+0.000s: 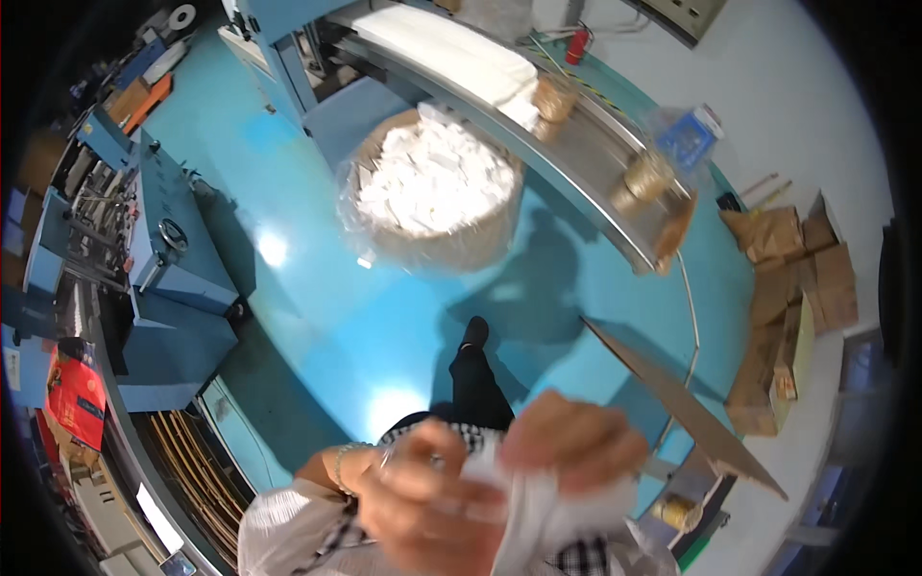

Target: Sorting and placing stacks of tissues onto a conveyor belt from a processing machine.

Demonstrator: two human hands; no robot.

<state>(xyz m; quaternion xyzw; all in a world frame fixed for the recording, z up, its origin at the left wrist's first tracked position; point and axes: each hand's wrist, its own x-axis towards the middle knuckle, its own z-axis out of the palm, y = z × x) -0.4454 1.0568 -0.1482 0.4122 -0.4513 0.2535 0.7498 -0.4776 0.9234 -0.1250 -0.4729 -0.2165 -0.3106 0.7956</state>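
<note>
Close in front of my body, my left hand (423,494) and my right hand (576,442) are both blurred by motion. Between them is a thin white sheet (543,523), soft and folded; whether it is paper or cloth I cannot tell. The right fingers are closed over its upper edge, and it hangs below them. My left fingers curl around its left side. A beaded bracelet (341,470) circles my left wrist.
A bin (471,245) lined with clear plastic, heaped with white scraps (437,178), stands ahead. Beyond it runs a metal conveyor (595,173) with white material. Blue machines (182,250) stand left. Cardboard boxes (768,346) and a leaning board (687,408) are right.
</note>
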